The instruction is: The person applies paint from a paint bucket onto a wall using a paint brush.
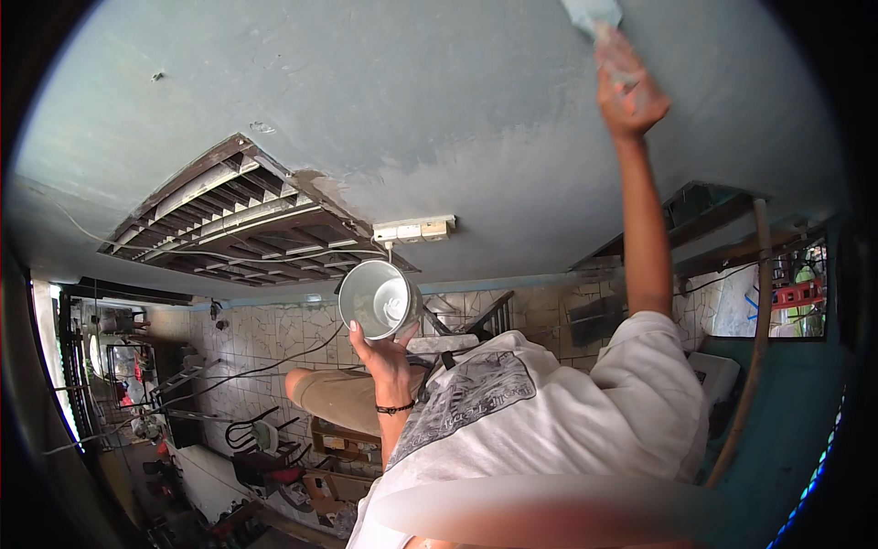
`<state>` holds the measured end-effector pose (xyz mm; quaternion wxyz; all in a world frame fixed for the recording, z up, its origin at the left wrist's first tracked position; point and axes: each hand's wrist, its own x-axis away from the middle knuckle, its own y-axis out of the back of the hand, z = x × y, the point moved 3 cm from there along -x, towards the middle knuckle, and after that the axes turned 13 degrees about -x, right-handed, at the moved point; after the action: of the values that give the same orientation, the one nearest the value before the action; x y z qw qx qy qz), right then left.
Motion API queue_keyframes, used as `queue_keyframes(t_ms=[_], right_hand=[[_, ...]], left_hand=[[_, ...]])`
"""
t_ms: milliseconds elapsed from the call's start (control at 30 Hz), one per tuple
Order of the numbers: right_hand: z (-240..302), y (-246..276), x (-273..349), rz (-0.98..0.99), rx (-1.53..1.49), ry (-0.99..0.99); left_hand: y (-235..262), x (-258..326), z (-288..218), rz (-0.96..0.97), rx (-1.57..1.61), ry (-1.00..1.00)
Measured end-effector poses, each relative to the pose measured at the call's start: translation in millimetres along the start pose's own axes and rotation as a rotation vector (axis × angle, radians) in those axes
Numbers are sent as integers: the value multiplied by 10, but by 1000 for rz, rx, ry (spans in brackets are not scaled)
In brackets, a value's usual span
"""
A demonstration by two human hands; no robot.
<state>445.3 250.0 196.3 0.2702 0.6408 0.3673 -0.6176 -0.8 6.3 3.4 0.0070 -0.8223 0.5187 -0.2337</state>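
Note:
My right hand (pixel 631 87) is raised high and grips a paintbrush (pixel 593 14), whose pale bristles press against the broad grey painted surface (pixel 439 101) at the top edge. My left hand (pixel 384 352), a dark bracelet on its wrist, holds a round metal can (pixel 378 298) from beneath, with its open mouth facing me. White paint shows inside the can. My white printed T-shirt (pixel 530 412) and a knee in tan shorts (pixel 334 398) fill the lower middle.
A slatted wooden vent (pixel 229 220) and a white light fitting (pixel 413 230) sit in the grey surface. Beyond lie pale cracked tiles (pixel 265 339), dark chairs and boxes (pixel 274 457) at lower left, loose cables, a teal wall (pixel 786 412) and a leaning pole (pixel 754 348) at right.

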Motion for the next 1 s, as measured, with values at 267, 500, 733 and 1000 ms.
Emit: queue_keyframes(t_ms=[267,500,733,1000], right_hand=[[376,23,1414,-75,76,-205],[972,252,1946,150,144,-441],[365,483,1267,707,138,-442],[77,531,-1484,399,274,53]], left_hand=[[-52,-8,26,31,-91,44],[-96,28,-18,55,-80,17],[-23,16,14,93,-27,21],[72,-28,-88,4,61,-53]])
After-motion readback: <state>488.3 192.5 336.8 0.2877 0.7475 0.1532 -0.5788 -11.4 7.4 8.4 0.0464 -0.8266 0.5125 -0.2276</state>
